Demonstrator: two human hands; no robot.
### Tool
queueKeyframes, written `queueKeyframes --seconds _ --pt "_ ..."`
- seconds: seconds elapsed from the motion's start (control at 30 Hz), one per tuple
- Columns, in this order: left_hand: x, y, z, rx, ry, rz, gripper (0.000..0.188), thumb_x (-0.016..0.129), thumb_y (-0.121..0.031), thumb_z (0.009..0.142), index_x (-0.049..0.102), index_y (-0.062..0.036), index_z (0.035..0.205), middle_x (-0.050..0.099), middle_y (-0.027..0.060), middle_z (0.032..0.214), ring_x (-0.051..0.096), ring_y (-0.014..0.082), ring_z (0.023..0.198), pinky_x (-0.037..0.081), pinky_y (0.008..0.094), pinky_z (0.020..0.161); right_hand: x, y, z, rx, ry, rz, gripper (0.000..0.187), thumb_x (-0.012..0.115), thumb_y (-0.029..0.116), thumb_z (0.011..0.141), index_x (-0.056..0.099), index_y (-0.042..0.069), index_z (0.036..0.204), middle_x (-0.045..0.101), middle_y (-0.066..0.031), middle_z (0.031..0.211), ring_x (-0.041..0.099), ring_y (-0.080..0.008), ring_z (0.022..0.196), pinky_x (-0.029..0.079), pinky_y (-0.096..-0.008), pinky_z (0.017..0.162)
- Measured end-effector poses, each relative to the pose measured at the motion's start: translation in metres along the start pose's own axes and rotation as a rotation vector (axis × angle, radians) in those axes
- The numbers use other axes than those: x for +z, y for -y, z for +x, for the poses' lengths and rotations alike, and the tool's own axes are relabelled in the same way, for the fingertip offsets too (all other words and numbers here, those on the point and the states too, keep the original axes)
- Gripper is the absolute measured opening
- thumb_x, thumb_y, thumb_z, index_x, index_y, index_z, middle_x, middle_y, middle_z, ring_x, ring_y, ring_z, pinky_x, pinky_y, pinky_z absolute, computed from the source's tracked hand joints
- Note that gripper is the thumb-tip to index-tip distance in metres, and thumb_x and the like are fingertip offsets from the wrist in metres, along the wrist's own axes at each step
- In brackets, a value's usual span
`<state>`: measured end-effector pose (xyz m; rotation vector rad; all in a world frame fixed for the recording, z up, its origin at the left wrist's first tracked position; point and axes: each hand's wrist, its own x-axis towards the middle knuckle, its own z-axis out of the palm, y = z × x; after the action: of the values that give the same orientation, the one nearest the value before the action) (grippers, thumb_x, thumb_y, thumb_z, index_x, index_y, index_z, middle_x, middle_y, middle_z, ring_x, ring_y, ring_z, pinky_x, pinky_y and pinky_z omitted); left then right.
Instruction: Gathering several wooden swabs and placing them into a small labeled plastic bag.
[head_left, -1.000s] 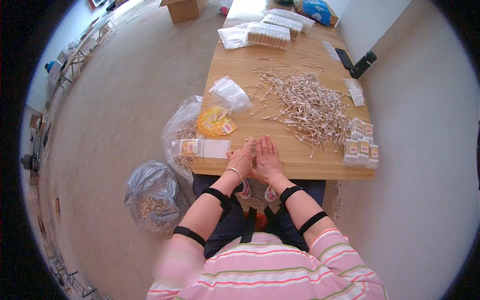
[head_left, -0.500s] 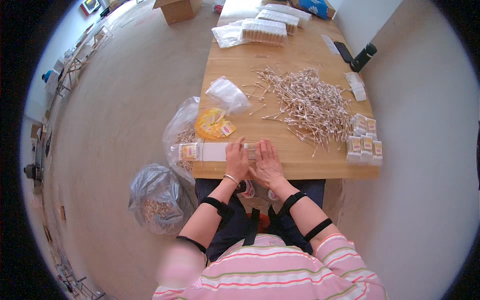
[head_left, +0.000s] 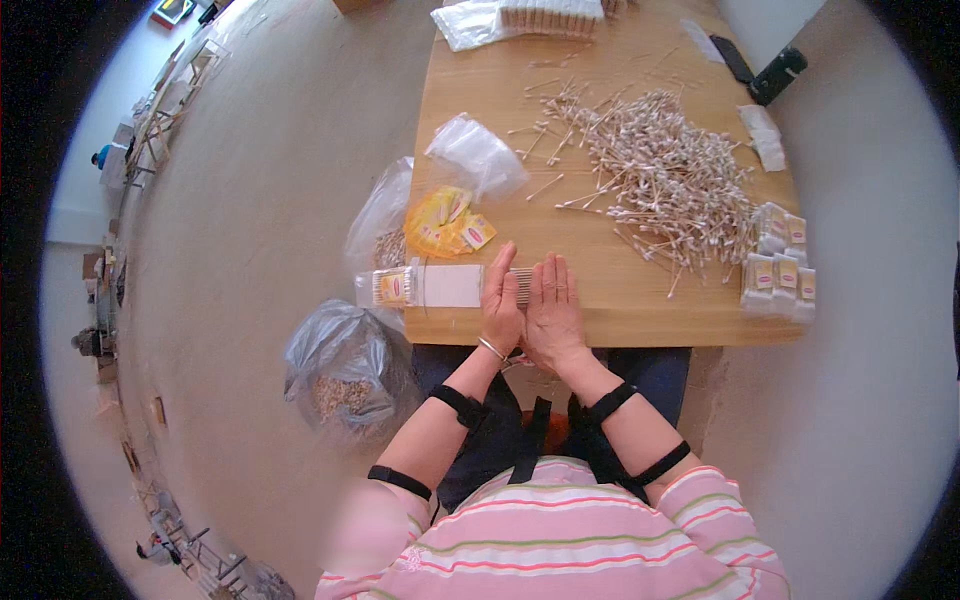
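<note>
A row of cotton swabs [head_left: 522,287] lies side by side on the wooden table, close to its front edge. Along the row's left side my left hand [head_left: 503,302] stands on edge, fingers stretched out. My right hand [head_left: 556,306] lies flat over the right part of the row with its fingers extended, hiding some of the swabs. Left of my left hand is a flat white strip [head_left: 452,286]. At the strip's far end, by the table's left edge, sits a clear packet of swabs [head_left: 394,287] with a yellow label in it.
A large heap of loose swabs [head_left: 660,160] covers the table's middle right. Filled packets [head_left: 785,275] stand at the right edge. Yellow label cards [head_left: 440,222] and clear bags [head_left: 478,158] lie at left. A grey plastic bag [head_left: 350,360] rests on the floor.
The whole view has shifted, so the table sits higher and further right. My left hand has turned from lying over the strip and swabs to standing on edge beside the row.
</note>
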<state>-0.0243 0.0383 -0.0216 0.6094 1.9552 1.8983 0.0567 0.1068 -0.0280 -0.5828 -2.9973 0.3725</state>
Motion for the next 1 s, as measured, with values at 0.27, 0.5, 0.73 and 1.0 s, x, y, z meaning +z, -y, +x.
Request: queueKeyframes --seconds 0.27,0.5,0.73,1.0 --pt "-0.021 -0.008 -0.004 -0.122 0.024 -0.072 0.043 0.036 -0.025 0.1 0.042 0.0028 0.133 0.043 0.0155 0.137 0.037 0.0238 0.13 0.024 0.0343 0.11 -0.007 0.024 0.004 0.007 0.138 -0.031 0.071 0.039 0.037 0.089 0.021 -0.009 0.139 0.012 -0.0264 0.149 0.006 -0.0383 0.14 0.003 -0.0472 0.114" --pt "-0.058 0.005 -0.003 -0.044 -0.091 -0.162 0.048 0.035 -0.033 0.1 0.045 0.005 0.128 0.048 0.0152 0.132 0.042 0.0233 0.125 0.027 0.0345 0.108 0.005 0.065 0.016 -0.023 0.109 0.059 0.068 0.038 0.036 0.09 0.024 -0.01 0.138 0.015 -0.0264 0.148 0.007 -0.0384 0.14 0.003 -0.0469 0.114" --pt "-0.083 0.007 0.002 -0.075 -0.15 -0.28 0.058 0.03 -0.043 0.099 0.044 0.0068 0.127 0.047 0.0158 0.133 0.041 0.0238 0.127 0.025 0.0358 0.11 0.0 0.08 0.026 -0.056 0.088 0.209 0.07 0.042 0.036 0.089 0.024 -0.011 0.138 0.014 -0.0274 0.148 0.006 -0.0389 0.14 0.004 -0.0468 0.114" --pt "-0.092 0.004 0.003 -0.058 -0.081 -0.262 0.058 0.028 -0.041 0.1 0.043 0.0073 0.128 0.046 0.0165 0.132 0.039 0.0241 0.128 0.024 0.0354 0.111 0.004 0.089 0.025 -0.049 0.127 0.201 0.076 0.045 0.037 0.087 0.017 -0.011 0.139 0.008 -0.0272 0.149 0.003 -0.0388 0.14 0.003 -0.0462 0.114"
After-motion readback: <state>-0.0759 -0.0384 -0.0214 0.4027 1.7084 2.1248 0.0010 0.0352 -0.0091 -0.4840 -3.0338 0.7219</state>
